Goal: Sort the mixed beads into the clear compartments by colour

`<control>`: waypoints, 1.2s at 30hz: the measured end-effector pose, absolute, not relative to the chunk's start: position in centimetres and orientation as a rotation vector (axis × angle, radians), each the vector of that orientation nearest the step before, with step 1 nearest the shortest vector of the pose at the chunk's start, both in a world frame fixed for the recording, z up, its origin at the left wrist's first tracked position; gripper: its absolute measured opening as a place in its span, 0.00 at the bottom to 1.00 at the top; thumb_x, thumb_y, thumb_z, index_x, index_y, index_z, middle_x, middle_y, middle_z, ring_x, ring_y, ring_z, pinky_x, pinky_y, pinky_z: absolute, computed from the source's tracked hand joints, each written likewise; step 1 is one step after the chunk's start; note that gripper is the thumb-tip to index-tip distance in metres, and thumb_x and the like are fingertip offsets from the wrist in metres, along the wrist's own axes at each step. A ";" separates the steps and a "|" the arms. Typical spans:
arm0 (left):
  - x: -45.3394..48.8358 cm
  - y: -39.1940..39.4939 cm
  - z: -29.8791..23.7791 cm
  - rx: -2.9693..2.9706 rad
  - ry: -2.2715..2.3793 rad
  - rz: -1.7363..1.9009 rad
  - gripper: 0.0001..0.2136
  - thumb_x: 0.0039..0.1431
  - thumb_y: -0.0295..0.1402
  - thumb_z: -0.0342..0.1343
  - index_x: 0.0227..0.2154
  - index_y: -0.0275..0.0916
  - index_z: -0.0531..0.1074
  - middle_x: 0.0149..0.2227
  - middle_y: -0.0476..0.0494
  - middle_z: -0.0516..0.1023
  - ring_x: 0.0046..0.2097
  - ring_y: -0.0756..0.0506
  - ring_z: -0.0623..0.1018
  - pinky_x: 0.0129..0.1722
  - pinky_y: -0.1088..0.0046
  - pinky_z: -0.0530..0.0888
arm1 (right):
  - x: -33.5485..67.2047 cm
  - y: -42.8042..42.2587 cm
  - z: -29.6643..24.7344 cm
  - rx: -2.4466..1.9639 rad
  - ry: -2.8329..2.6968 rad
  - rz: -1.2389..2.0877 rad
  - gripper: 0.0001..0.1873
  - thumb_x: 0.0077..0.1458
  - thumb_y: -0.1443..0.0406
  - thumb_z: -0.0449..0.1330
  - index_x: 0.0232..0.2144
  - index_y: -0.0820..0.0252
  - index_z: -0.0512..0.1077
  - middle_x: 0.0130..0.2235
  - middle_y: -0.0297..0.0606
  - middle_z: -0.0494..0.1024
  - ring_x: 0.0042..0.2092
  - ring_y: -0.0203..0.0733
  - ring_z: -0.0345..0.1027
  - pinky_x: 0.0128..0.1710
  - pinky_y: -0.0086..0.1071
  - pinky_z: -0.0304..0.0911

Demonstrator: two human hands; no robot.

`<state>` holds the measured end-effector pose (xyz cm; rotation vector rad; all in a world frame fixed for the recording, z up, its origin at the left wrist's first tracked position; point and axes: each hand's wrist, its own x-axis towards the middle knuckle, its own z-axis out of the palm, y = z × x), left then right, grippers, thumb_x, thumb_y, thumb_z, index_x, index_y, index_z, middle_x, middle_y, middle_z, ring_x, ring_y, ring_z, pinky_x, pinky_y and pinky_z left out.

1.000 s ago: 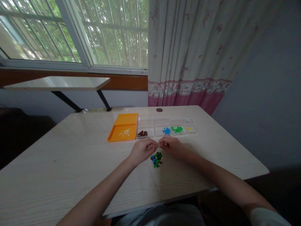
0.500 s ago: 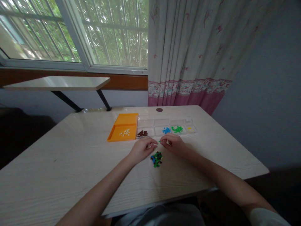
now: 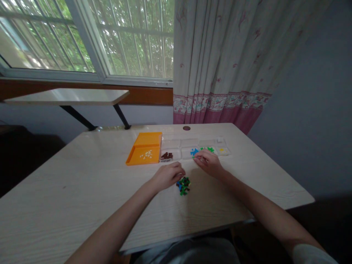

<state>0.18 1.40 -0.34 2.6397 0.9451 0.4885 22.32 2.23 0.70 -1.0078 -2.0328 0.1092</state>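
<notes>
On the desk lies a mixed pile of small green, blue and brown plastic pieces [image 3: 183,186]. My left hand [image 3: 167,176] is at the pile's upper edge, fingers bent together; whatever is between the fingertips is hidden. My right hand [image 3: 209,164] pinches a small green piece [image 3: 193,157] over the front edge of a clear divided box [image 3: 185,156]. Just beyond that hand are blue pieces [image 3: 194,151] and green pieces [image 3: 210,149], the green ones partly covered by it. Brown pieces [image 3: 166,156] sit in the box's left compartment, and a yellow piece [image 3: 221,149] in the right one.
An open orange case [image 3: 148,139] with several small white pieces [image 3: 146,154] lies left of the clear box. A raised shelf [image 3: 82,96] stands at the desk's back left. Behind the desk are a curtain [image 3: 214,66] and a window [image 3: 132,40].
My right hand has moved forward and slightly right, towards the clear box, with the green piece. My left hand has shifted slightly down to the pile.
</notes>
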 end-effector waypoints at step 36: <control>0.1 1.3 0.1 2.449 1.040 0.883 0.07 0.61 0.32 0.43 0.33 0.37 0.65 0.33 0.44 0.68 0.36 0.48 0.69 0.35 0.74 0.66 | 20.2 1.2 -0.4 -1.024 -2.277 0.162 0.06 0.53 0.64 0.56 0.31 0.58 0.73 0.29 0.35 0.74 0.30 0.35 0.66 0.31 0.26 0.59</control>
